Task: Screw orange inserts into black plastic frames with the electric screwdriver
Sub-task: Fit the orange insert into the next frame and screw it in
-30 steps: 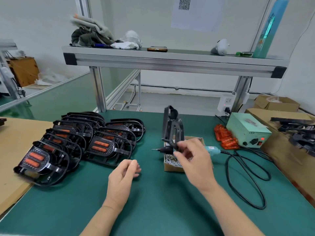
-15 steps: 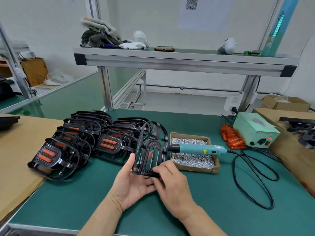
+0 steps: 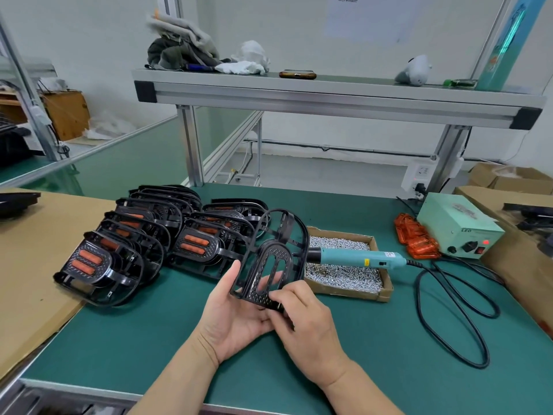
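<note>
I hold a black plastic frame [image 3: 270, 256] upright above the green mat, its two slots bare of inserts. My left hand [image 3: 236, 316] cups its lower left side with the thumb along the edge. My right hand [image 3: 302, 319] pinches its lower right corner. The teal electric screwdriver [image 3: 359, 258] lies across a cardboard box of screws [image 3: 344, 274] just behind the frame, untouched. A heap of orange inserts [image 3: 416, 239] lies at the right. Several frames with orange inserts fitted [image 3: 143, 238] are stacked at the left.
A pale green power unit [image 3: 457, 230] with a red light stands at the right, and its black cable [image 3: 454, 313] loops over the mat. Cardboard sheets lie at both sides. An aluminium shelf [image 3: 329, 94] spans overhead at the back.
My right hand left the screwdriver on the screw box and brought the black frame down and left. My left hand rose from the mat and took hold of the frame.
</note>
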`<act>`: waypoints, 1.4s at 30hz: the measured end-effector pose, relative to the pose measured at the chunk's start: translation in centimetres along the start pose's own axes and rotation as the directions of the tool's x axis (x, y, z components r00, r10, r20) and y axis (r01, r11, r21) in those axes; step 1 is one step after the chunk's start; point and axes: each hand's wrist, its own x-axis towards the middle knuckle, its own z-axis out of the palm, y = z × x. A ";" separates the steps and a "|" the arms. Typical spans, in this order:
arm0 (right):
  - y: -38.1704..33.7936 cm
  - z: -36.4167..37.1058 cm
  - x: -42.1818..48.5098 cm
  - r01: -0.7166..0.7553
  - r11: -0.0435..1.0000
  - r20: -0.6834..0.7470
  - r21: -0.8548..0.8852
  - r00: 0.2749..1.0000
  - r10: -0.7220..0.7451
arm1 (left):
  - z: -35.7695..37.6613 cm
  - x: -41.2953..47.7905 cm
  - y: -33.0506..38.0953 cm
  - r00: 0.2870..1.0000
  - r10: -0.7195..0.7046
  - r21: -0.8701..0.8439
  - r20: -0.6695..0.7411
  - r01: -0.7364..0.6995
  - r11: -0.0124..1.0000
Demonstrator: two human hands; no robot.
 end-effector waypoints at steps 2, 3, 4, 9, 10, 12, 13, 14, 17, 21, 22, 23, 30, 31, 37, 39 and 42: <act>0.0 0.0 -0.1 -0.001 1.000 -0.004 0.018 1.000 0.001 | -0.1 0.0 0.0 1.000 0.000 -0.013 -0.006 0.000 1.000; 0.1 0.0 -0.1 0.001 1.000 -0.006 0.028 1.000 -0.001 | -0.1 0.1 0.0 1.000 0.001 -0.021 -0.007 -0.001 1.000; 0.1 0.0 -0.2 0.004 0.999 -0.010 0.036 1.000 -0.004 | -0.1 0.0 -0.1 1.000 0.002 -0.028 -0.005 -0.002 1.000; 0.2 -0.1 -0.2 0.000 0.994 -0.108 0.113 0.994 0.012 | 0.1 -0.3 0.0 1.000 0.013 -0.042 -0.015 -0.013 0.999; 0.3 -0.3 -0.2 -0.020 0.993 -0.154 0.118 0.987 0.038 | 0.1 -0.3 0.0 1.000 0.012 -0.048 -0.017 -0.013 0.999; 0.7 -0.8 0.0 -0.085 0.987 -0.249 0.134 0.962 0.117 | 0.2 -0.4 0.0 0.999 0.008 -0.037 -0.032 -0.009 0.999; 0.8 -1.1 0.2 -0.122 0.980 -0.293 0.159 0.942 0.165 | 0.2 -0.4 0.0 0.999 0.009 -0.023 -0.039 -0.010 1.000; 0.9 -1.4 0.3 -0.156 0.968 -0.332 0.196 0.918 0.215 | 0.3 -0.6 0.0 0.999 0.012 -0.011 -0.043 -0.012 1.000; 1.3 -2.1 0.6 -0.230 0.918 -0.422 0.324 0.833 0.358 | 0.4 -0.8 0.0 0.997 0.055 0.013 -0.052 -0.054 0.998; 1.6 -2.3 0.8 -0.294 0.798 -0.418 0.526 0.728 0.544 | 0.5 -0.8 -0.3 0.972 0.234 0.193 -0.024 -0.226 0.955; 1.6 -2.4 0.9 -0.297 0.780 -0.417 0.550 0.712 0.565 | 0.7 -1.0 -0.2 0.961 0.277 0.338 -0.005 -0.259 0.905; 1.7 -2.5 0.9 -0.296 0.765 -0.415 0.571 0.700 0.581 | 0.9 -1.3 0.0 0.954 0.300 0.506 0.020 -0.269 0.820; 2.9 -3.8 0.9 -0.327 0.700 -0.348 0.635 0.688 0.637 | 0.9 -2.5 0.4 0.952 0.266 0.972 0.152 -0.192 0.134; 3.2 -4.1 1.0 -0.336 0.680 -0.322 0.652 0.689 0.650 | 0.7 -2.4 0.1 0.950 0.261 0.982 0.172 -0.188 0.037; 5.1 -4.3 0.5 -0.586 0.498 -0.031 0.639 0.627 0.778 | 0.0 -1.8 -1.1 0.942 0.252 0.966 0.220 -0.175 -0.190; 5.4 -4.1 0.1 -0.634 0.517 -0.012 0.575 0.625 0.780 | -0.1 -1.4 -1.2 0.942 0.247 0.963 0.229 -0.183 -0.195; 5.6 -4.0 -0.2 -0.660 0.537 -0.040 0.525 0.611 0.790 | -0.2 -0.9 -1.4 0.949 0.227 0.965 0.220 -0.179 -0.189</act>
